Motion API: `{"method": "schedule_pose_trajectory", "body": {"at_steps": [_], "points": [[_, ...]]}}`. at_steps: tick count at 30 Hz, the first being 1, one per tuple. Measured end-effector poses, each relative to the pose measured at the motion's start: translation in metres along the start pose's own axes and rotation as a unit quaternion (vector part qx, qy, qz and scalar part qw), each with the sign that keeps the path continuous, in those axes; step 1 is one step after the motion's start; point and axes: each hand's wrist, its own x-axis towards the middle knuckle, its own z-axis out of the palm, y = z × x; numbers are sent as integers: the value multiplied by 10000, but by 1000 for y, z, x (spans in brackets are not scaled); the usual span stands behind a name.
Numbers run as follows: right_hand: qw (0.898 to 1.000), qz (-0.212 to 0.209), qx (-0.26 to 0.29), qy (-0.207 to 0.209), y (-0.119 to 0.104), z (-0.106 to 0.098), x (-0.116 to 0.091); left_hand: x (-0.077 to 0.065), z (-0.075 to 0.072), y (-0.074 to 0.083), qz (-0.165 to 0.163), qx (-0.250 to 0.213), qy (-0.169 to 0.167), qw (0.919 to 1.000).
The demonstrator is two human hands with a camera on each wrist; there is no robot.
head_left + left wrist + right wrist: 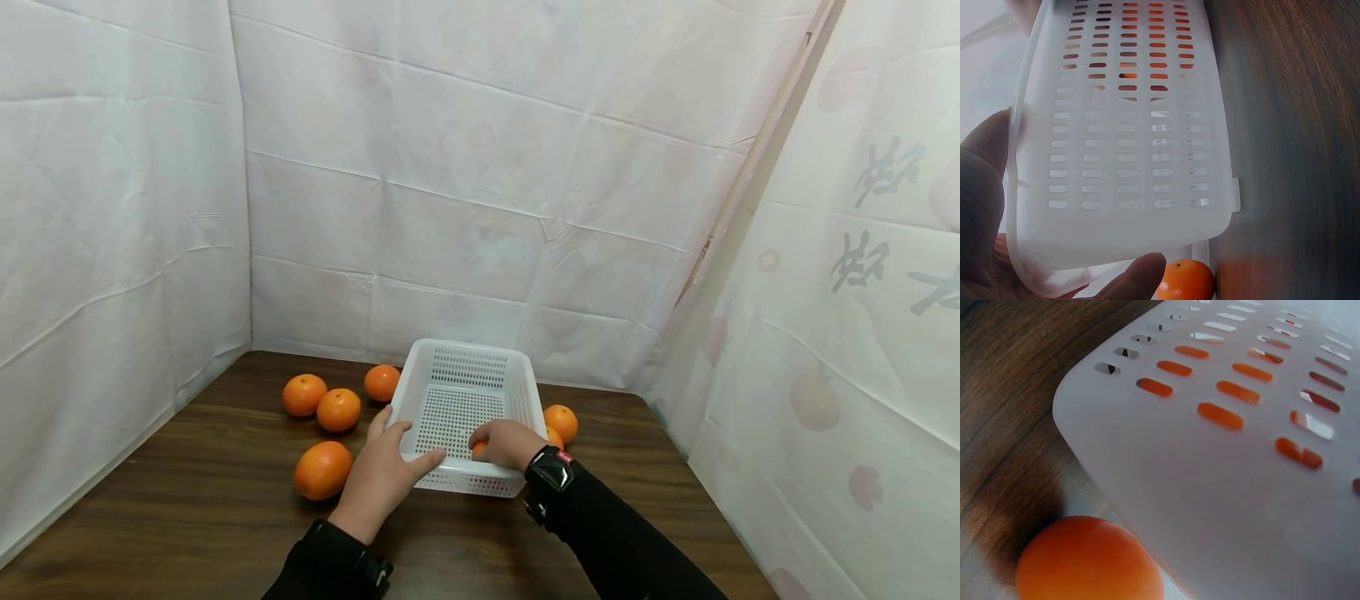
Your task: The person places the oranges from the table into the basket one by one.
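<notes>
Head view: holding the near-left corner of the basket [468,482] with the left hand [381,473], thumb over the rim; grasping an orange [479,447] with the right hand [510,442], low inside the near-right corner. Could set that orange rolling over the basket's floor by letting go carelessly, or tip the basket by leaning on its rim. Might nudge the big orange [322,471] on the table [210,500] with the left wrist. Can make out just a sliver of the grasped orange.

Left wrist view: clasping the corner with fingertips [1147,269] near an outer orange [1186,280]. Could lose the corner by relaxing this grip. Can see orange colour inside only through slots.

Right wrist view: cannot see the right hand here. Could shove the cut-off orange [1091,562] by sliding the basket sideways; cannot tell whether touching the wall.
</notes>
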Motion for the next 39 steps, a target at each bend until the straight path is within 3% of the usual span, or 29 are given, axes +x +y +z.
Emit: {"method": "schedule_pose_trajectory", "body": {"at_steps": [11, 39], "points": [[9996, -278, 17, -31, 1, -2, -3, -2, 0, 0, 111, 97, 70, 9999], [9998, -33, 102, -192, 0, -1, 1, -1, -1, 0, 85, 133, 29, 9999]]}}
